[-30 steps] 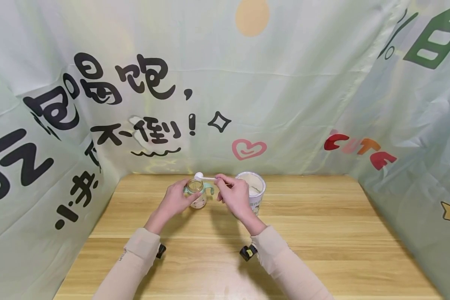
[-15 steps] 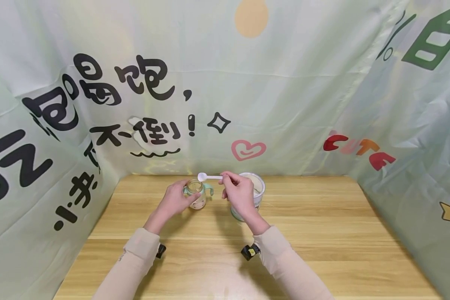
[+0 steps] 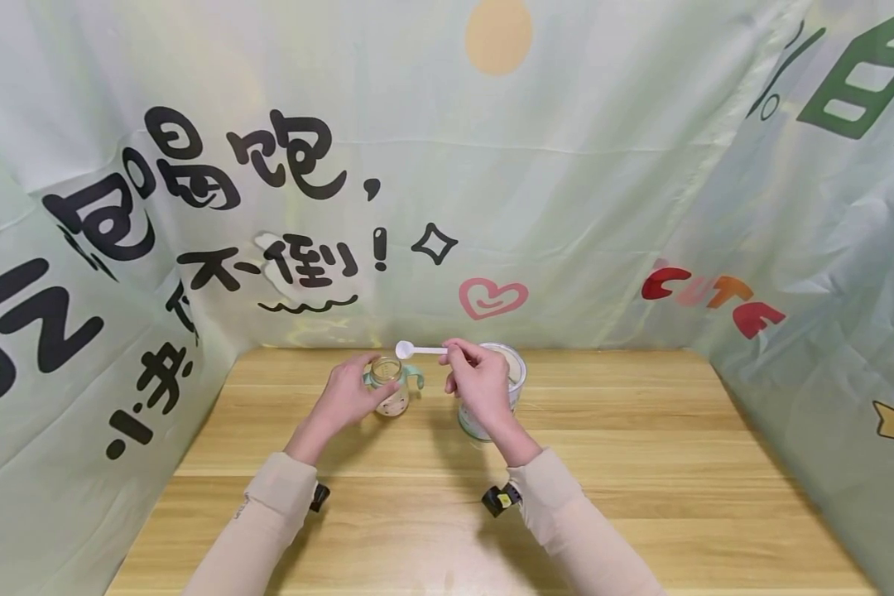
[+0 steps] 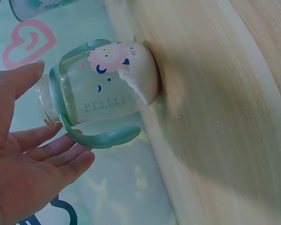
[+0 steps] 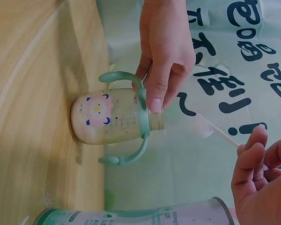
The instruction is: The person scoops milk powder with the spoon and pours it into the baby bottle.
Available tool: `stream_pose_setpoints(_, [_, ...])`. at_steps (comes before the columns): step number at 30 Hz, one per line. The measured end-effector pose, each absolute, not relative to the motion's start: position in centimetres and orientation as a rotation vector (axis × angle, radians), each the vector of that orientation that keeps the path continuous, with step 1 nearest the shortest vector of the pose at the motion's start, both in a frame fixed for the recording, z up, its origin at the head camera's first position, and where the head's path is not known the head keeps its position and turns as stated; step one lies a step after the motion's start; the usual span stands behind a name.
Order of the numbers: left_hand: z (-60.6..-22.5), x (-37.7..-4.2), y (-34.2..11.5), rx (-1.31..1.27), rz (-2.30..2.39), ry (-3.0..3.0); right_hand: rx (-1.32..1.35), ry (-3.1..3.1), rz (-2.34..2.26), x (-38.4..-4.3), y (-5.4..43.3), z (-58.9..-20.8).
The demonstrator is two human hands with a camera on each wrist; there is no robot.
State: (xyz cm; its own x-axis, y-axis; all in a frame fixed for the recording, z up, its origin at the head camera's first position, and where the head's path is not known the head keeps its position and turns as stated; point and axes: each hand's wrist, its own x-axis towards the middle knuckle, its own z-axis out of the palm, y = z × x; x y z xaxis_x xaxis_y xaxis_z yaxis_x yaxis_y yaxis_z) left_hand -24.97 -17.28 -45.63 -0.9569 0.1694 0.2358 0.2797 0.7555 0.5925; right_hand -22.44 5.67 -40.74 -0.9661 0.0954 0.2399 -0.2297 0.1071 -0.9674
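My left hand (image 3: 350, 394) holds a clear baby bottle (image 3: 395, 404) round its neck, thumb on one side and fingers on the other. The bottle stands upright and uncapped, with two green handles (image 4: 107, 137) and white powder (image 4: 139, 77) heaped in the bottom. My right hand (image 3: 481, 382) pinches the thin handle of a white measuring scoop (image 3: 406, 350). The scoop's bowl hovers just above and to the right of the bottle mouth; it looks blurred in the right wrist view. Partly hidden behind that hand stands an open can (image 3: 477, 425) with pale powder inside.
Specks of powder (image 4: 180, 115) lie on the wooden table (image 3: 641, 463) near the bottle. A printed cloth backdrop (image 3: 588, 207) rises directly behind the bottle and can, and along both sides.
My right hand has shifted slightly right, drawing the scoop from over the bottle mouth towards its right side. The scoop's bowl has turned a little. My left hand and the bottle stay put.
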Motion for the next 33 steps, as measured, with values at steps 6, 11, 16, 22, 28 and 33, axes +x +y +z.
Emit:
stream_pose_setpoints(6, [-45.3, -25.0, -16.9, -0.373, -0.988, -2.759, 0.140, -2.129, 1.948, -22.4, 6.3, -40.6])
stream_pose_setpoints(11, [-45.2, -25.1, -16.5, -0.435, -1.021, -2.706, 0.140, -2.120, 1.920, -22.4, 6.9, -40.5])
stream_pose_setpoints(16, [-44.9, -25.3, -16.0, -0.494, -1.041, -2.661, 0.129, -2.097, 1.924, -22.6, 7.7, -40.4])
stream_pose_setpoints(22, [-44.4, -25.4, -15.1, -0.524, -1.073, -2.676, 0.083, -2.081, 1.946, -22.5, 8.7, -39.9])
stream_pose_setpoints(28, [-44.2, -25.6, -14.0, -0.579, -1.078, -2.671, 0.021, -2.081, 1.951, -22.4, 9.8, -39.7])
stream_pose_setpoints(33, [-44.2, -25.6, -13.0, -0.614, -1.081, -2.671, 0.017, -2.089, 1.910, -22.3, 10.6, -39.7])
